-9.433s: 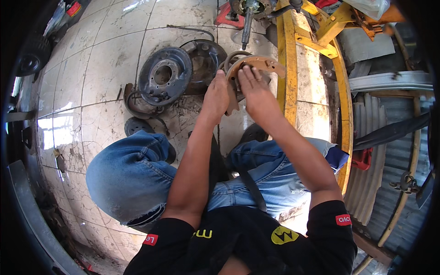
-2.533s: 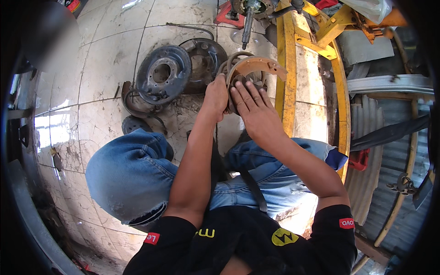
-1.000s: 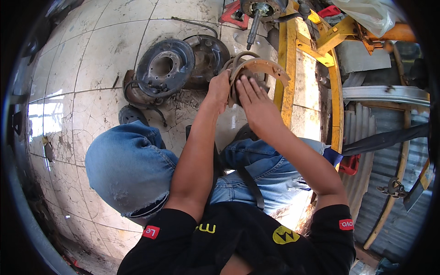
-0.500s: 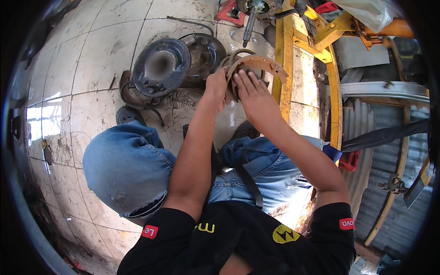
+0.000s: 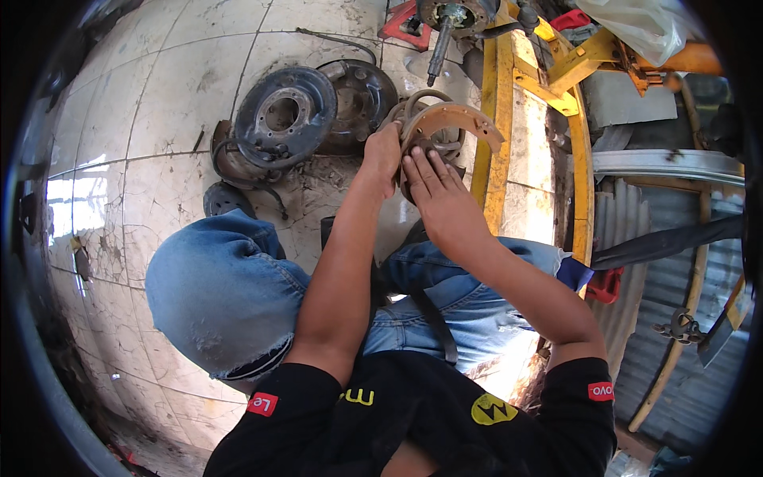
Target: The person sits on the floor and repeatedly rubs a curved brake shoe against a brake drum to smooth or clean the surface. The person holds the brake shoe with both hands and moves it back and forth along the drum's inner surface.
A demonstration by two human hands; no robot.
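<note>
A curved, rusty-brown brake shoe [image 5: 462, 114] is held up in front of me over the floor. My left hand [image 5: 382, 156] is closed around its left end, with the thumb side toward the shoe. Flat fingers of my right hand [image 5: 445, 200] press a dark brown piece, like sandpaper [image 5: 419, 145], against the shoe's near lower end. More curved metal, perhaps another brake shoe [image 5: 429, 94], shows just behind; how it touches the held one is hidden. To the left lie two dark round brake backing plates [image 5: 316, 119], one overlapping the other.
A yellow metal frame [image 5: 497, 119] stands close on the right. Beyond my hands, a shaft [image 5: 439, 56] with a hub points toward me, beside a red stand [image 5: 404, 30]. A black hose [image 5: 274, 199] trails from the nearer plate onto the tiled floor [image 5: 103, 230].
My right hand has slid toward me along the brake shoe, taking the brown piece lower. My left hand keeps its hold. The whole view has shifted slightly.
</note>
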